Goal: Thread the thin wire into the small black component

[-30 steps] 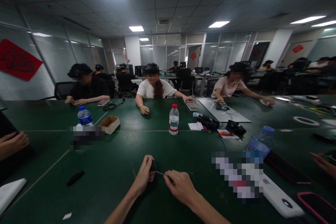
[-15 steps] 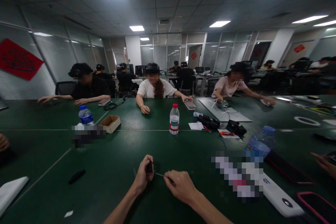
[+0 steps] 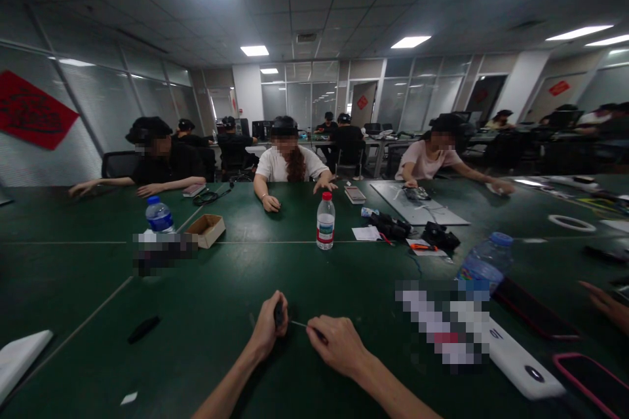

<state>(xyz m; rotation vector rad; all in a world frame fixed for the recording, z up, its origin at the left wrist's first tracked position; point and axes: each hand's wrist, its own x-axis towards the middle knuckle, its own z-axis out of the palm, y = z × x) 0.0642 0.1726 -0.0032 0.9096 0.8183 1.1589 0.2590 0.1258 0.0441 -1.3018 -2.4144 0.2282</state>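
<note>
1. a small dark object (image 3: 279, 314) is grasped by the left hand (image 3: 265, 327), whose fingers are curled around it.
2. a thin tool (image 3: 299, 324) is gripped by the right hand (image 3: 339, 344); its dark handle is mostly covered by the bent fingers, and its slender shaft is pointed toward the small dark object.
3. whether that object is touched by the shaft cannot be told at this size.
4. both hands are held near each other, over the near part of the green table (image 3: 206, 321).
5. to the left, a black item (image 3: 144, 330) and a white scrap (image 3: 129, 399) are seen lying flat.
6. beyond the hands, a red-capped bottle (image 3: 325, 226) is stood upright, with a cardboard box (image 3: 212, 236) placed to its left.
7. at the right, a pink-rimmed phone (image 3: 594, 380) is laid near a white device (image 3: 523, 357).
</note>
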